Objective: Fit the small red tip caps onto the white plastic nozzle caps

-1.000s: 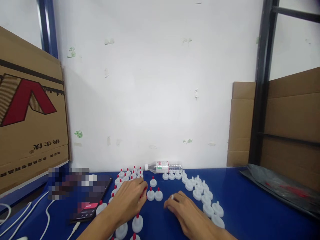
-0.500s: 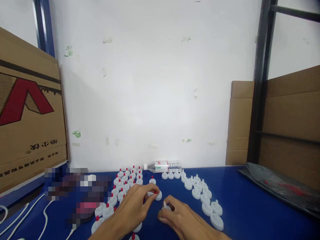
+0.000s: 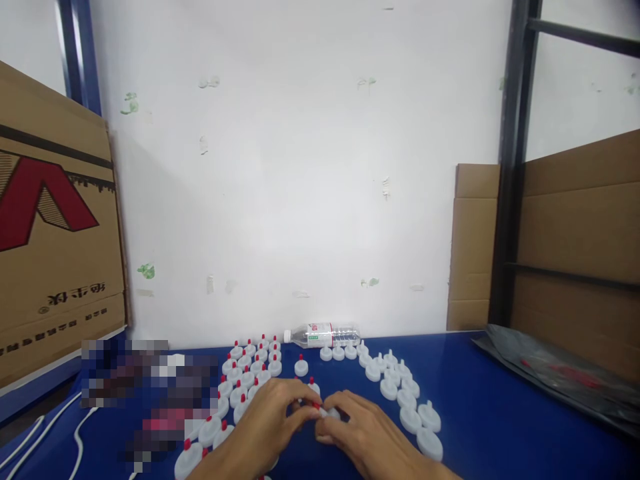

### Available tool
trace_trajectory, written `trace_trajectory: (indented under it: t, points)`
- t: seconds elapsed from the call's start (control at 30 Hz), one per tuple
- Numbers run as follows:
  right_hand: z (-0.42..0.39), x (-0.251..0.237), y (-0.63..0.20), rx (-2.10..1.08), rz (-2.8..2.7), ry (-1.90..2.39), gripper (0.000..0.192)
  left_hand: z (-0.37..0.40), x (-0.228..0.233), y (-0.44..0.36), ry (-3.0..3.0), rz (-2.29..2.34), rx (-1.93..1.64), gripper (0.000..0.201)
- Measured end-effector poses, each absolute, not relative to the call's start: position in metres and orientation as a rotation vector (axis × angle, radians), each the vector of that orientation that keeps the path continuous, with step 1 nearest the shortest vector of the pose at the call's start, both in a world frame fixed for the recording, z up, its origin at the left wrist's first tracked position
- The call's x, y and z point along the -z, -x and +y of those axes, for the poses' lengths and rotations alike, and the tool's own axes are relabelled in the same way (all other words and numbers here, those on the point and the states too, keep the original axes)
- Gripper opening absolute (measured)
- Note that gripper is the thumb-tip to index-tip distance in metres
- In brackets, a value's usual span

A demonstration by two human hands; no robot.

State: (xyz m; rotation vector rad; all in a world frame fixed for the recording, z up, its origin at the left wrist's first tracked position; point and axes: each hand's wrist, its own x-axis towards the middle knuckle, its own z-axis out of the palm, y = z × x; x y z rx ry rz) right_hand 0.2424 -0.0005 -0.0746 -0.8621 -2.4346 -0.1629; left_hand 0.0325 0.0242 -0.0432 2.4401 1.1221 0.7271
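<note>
- 2 hands meet at the blue tabletop's (image 3: 500, 413) near edge; bare room lies toward 3 o'clock, up to the black plastic sheet (image 3: 555, 373).
- Left hand (image 3: 270, 427): fingers pinched narrow on a small red tip (image 3: 316, 405).
- Right hand (image 3: 367, 433): fingers curled narrow around a white round plastic cap (image 3: 330, 413), touching the left fingertips.
- Red-tipped white caps (image 3: 245, 377) crowd 10 o'clock; plain white caps (image 3: 405, 400) curve at 2 o'clock.
</note>
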Motion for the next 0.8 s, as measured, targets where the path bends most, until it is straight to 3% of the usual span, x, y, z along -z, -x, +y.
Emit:
trace_trajectory:
  t: [0.17,0.8]
  points:
    - [-0.001,0.078,-0.243,-0.046,-2.309,0.846,0.002,0.023,0.049,-0.027,-2.774,1.048,-0.646,0.022]
    - [-0.007,0.066,-0.249,-0.201,-2.421,0.723,0.020,0.007,0.041,-0.031,-2.821,1.030,-0.587,0.028]
